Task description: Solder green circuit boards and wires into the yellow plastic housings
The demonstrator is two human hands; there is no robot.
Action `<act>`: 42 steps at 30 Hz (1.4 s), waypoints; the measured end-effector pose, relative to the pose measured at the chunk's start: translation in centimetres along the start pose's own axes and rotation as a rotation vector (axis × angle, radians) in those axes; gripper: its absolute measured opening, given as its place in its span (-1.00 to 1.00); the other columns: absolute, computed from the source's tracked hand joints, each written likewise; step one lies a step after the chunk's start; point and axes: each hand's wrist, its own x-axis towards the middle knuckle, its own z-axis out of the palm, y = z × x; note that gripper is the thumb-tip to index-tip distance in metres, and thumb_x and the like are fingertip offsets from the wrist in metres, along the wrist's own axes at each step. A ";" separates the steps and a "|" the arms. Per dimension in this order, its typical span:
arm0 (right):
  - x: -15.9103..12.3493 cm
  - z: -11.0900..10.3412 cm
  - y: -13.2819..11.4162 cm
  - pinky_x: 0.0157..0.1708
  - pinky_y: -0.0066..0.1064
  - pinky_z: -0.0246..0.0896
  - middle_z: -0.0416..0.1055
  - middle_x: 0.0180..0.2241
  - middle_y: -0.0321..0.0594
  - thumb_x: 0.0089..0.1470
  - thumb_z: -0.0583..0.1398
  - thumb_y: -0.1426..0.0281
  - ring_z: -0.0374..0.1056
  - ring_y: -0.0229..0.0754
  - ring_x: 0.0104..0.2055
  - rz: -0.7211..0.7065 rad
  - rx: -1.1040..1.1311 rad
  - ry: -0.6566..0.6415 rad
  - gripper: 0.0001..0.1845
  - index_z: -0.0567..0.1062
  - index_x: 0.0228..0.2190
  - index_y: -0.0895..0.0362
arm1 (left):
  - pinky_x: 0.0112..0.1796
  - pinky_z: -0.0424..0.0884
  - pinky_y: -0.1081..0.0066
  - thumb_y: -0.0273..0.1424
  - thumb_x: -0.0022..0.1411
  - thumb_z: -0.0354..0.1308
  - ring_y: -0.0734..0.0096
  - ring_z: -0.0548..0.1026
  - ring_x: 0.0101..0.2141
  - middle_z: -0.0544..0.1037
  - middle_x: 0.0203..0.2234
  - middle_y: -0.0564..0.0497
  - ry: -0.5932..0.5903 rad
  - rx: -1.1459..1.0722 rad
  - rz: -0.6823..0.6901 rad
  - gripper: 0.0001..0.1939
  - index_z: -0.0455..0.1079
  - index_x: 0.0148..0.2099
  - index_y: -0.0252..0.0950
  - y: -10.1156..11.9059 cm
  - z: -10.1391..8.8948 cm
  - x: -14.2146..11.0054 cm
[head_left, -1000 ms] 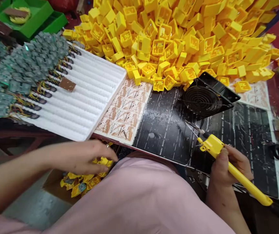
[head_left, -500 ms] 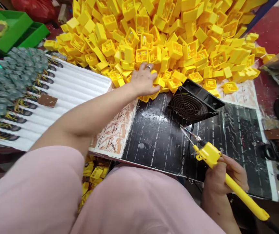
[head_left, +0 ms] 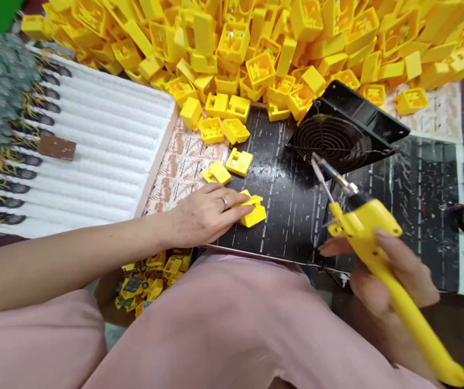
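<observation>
Withdrawn from the yellow heap [head_left: 199,32], the left hand [head_left: 199,216] touches a case [head_left: 256,216] on the black mat [head_left: 290,210], perhaps steadying it, grip unclear; the right hand [head_left: 416,278] holds a soldering iron [head_left: 371,227], pointed away.

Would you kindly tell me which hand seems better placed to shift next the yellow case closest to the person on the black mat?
Probably the left hand: its fingers are on that yellow case. The right hand is occupied, holding the yellow tool, and is farther away.
</observation>
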 end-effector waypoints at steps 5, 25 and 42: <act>5.0 4.5 -2.1 -0.34 -0.46 0.41 0.60 -0.37 -0.38 0.44 0.29 0.28 0.55 -0.26 -0.37 -0.588 -0.055 -0.433 -0.87 0.58 -0.02 -0.03 | 0.19 0.53 0.20 -0.51 0.57 -0.03 0.23 0.63 0.19 0.65 0.20 -0.25 0.047 -0.145 -0.040 -0.57 0.35 0.38 -0.37 0.7 0.0 -0.2; 3.4 7.4 0.4 0.30 0.12 0.43 0.60 0.06 -0.16 0.38 0.33 0.26 0.58 0.02 0.12 -0.489 0.063 -0.527 -0.60 0.35 0.15 -0.06 | -0.29 0.57 0.27 -0.42 0.50 -0.13 0.12 0.70 -0.21 0.71 -0.09 -0.19 -0.314 -0.045 -0.453 -0.53 0.56 0.19 -0.33 0.9 0.0 1.1; 3.7 5.4 0.5 -0.34 -0.25 0.42 0.56 -0.26 -0.19 0.37 0.30 -0.03 0.54 -0.04 -0.30 -0.637 -0.285 -0.371 -0.51 0.44 0.09 0.04 | -0.22 0.60 0.05 0.01 0.54 0.08 -0.29 0.70 -0.06 0.71 -0.13 -0.39 -0.456 0.182 -0.471 -0.29 0.41 0.43 -0.44 4.0 -1.7 0.3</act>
